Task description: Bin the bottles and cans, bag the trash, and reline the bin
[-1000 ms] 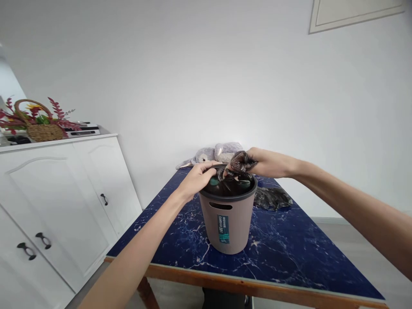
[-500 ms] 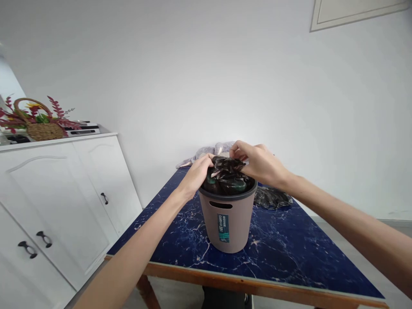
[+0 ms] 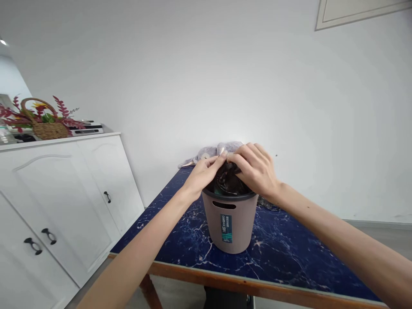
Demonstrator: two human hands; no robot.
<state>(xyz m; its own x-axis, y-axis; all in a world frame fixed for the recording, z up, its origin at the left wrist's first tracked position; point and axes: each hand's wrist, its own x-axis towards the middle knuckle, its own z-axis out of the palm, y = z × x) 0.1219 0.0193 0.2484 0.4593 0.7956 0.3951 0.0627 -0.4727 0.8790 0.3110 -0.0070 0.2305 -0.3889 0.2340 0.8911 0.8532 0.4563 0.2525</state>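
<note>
Left hand: your left hand [image 3: 202,174] reaches in from the near left, fingers curled over the gathered top of the black bag [image 3: 229,183], tips pinching the plastic at the bin's left rim.
Right hand: your right hand [image 3: 255,169] lies over the bag from the right, fingers bent down onto the same bunch of plastic; its fingertips meet the left hand's above the middle of the bin.
Grip: both hands closed on the bag; how much plastic sits inside each fist is hidden by the knuckles, probably a small fold apiece.
Bag: black, shiny, crumpled, sitting in the mouth of the bin and rising a little above the dark rim.
Bin: the taupe bin [image 3: 230,223] stands upright on the blue marbled table [image 3: 289,253], near its front edge, label facing you, handle slot just under the rim.
Behind: a grey plush toy [image 3: 209,152] lies at the table's far end.
Left side: white cabinet [image 3: 64,206] with a wicker flower basket [image 3: 45,126] on top.
</note>
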